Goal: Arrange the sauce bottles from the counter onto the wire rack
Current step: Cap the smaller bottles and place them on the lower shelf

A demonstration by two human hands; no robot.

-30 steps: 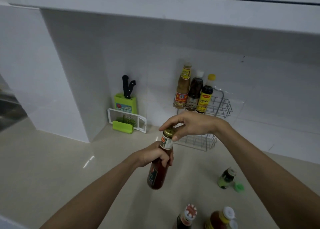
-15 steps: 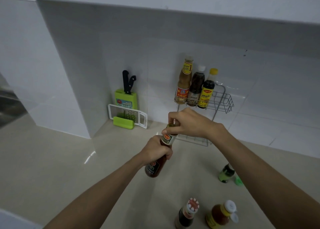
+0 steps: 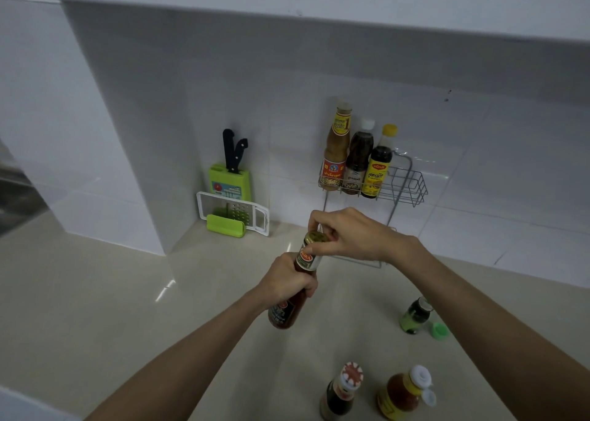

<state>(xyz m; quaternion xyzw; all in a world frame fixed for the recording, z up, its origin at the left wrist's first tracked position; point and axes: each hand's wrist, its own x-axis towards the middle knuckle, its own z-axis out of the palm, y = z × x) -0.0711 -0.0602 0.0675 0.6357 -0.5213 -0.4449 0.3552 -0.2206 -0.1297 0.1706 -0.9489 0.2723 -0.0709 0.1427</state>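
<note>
- While the left hand (image 3: pixel 289 282) wraps tight around the red sauce bottle (image 3: pixel 292 296), held tilted above the counter (image 3: pixel 95 309) in front of the wire rack (image 3: pixel 404 186), the right hand (image 3: pixel 348 234) pinches its gold cap (image 3: pixel 314 238) with curled fingers.
- Up on the wire rack's top shelf, three bottles stand in a row at its left end: a tan-capped bottle (image 3: pixel 336 152), a white-capped dark bottle (image 3: pixel 358 162) and a yellow-capped bottle (image 3: pixel 379 165), touching side by side.
- Right end of that shelf shows bare wire; the right wrist hides part of the rack's lower tier.
- Left of the rack, a green knife block (image 3: pixel 229 181) leans at the wall with a white grater (image 3: pixel 234 213) in front.
- Nearer the camera than the rack, a small green bottle (image 3: pixel 415 316) stands beside its loose green cap (image 3: pixel 439 330).
- Closest of all, a red-and-white-capped bottle (image 3: pixel 340 393) and an orange bottle with a flip cap (image 3: pixel 404 395) stand just apart.
</note>
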